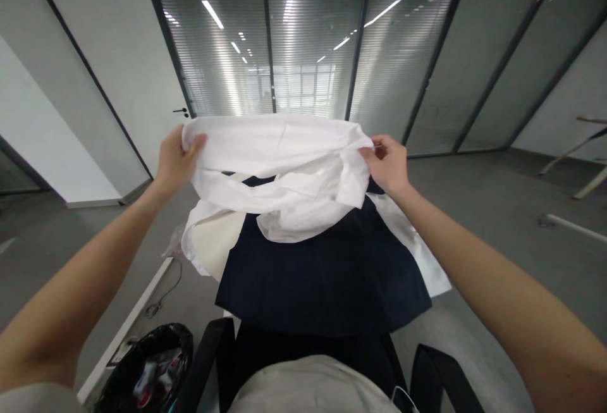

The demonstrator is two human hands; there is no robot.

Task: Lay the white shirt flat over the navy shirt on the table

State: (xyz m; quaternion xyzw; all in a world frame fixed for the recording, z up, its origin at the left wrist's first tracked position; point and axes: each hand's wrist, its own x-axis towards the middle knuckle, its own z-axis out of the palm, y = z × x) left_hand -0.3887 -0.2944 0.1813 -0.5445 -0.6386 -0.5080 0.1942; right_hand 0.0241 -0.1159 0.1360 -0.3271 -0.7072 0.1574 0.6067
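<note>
The white cloth (284, 147) stretches lengthwise across the frame's centre, its left end pinched in the left hand (177, 157), its right end in the right (386, 163).

Black-lined bin (186, 342) partly beyond the bottom edge.
</note>
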